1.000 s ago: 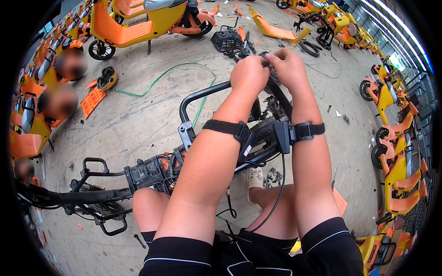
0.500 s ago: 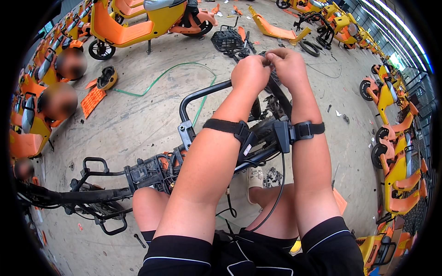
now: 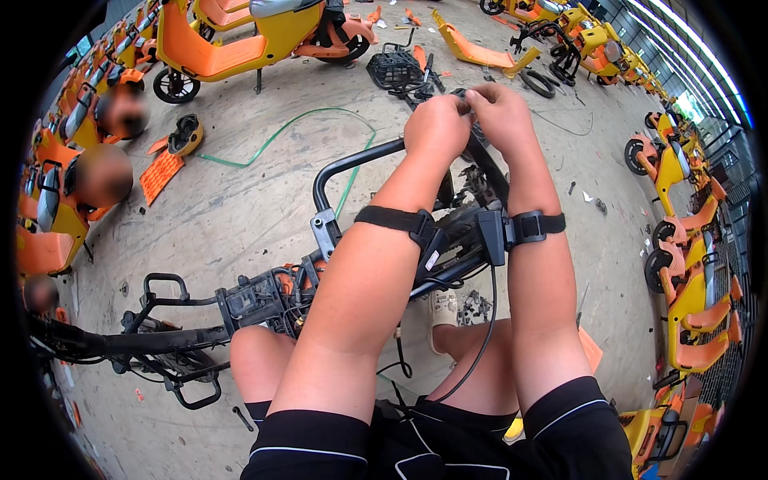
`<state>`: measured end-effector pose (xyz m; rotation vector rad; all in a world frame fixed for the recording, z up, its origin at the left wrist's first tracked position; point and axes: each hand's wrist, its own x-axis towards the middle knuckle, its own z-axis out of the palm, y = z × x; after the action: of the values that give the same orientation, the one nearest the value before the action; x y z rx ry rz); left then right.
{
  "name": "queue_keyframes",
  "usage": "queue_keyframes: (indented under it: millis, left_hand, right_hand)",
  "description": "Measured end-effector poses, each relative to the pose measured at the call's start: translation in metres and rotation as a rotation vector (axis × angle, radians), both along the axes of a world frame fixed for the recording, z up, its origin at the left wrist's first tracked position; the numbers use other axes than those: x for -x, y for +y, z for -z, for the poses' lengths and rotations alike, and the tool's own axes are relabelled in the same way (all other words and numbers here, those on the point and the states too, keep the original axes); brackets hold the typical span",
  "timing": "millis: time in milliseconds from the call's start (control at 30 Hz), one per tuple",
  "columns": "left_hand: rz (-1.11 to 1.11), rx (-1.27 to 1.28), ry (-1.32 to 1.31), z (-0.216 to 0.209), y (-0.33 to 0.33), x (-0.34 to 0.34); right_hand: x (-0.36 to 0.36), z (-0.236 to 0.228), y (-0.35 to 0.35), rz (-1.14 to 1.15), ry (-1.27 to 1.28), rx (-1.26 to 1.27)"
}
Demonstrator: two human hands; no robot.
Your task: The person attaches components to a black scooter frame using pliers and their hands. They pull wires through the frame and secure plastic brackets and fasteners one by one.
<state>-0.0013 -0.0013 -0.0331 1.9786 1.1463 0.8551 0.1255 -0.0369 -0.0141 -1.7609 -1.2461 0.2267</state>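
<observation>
Both my hands are raised together over the far end of a stripped black scooter frame (image 3: pixel 344 164). My left hand (image 3: pixel 436 124) and my right hand (image 3: pixel 500 112) pinch a small dark part (image 3: pixel 462 94) between their fingertips, just above the frame's black tube. The part is mostly hidden by my fingers. Black straps with small devices wrap both forearms. The frame's wiring and battery bay (image 3: pixel 264 296) lie near my knees.
An orange and yellow scooter (image 3: pixel 256 36) stands at the back left, a black wire basket (image 3: pixel 394 68) behind my hands. A green hose (image 3: pixel 280 136) curls on the concrete floor. More scooters line the right edge (image 3: pixel 680 176) and left edge. An orange panel (image 3: pixel 160 172) lies left.
</observation>
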Motion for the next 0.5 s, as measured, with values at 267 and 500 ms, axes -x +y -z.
queue_keyframes:
  millis: [267, 500]
  left_hand:
    - [-0.006, 0.009, 0.004, 0.002, 0.002, -0.001]
    - [-0.023, 0.016, 0.008, 0.001, 0.002, -0.002]
  right_hand:
    - [0.0, -0.003, -0.002, 0.015, -0.063, 0.024]
    - [0.002, 0.0, 0.003, 0.066, -0.078, 0.024]
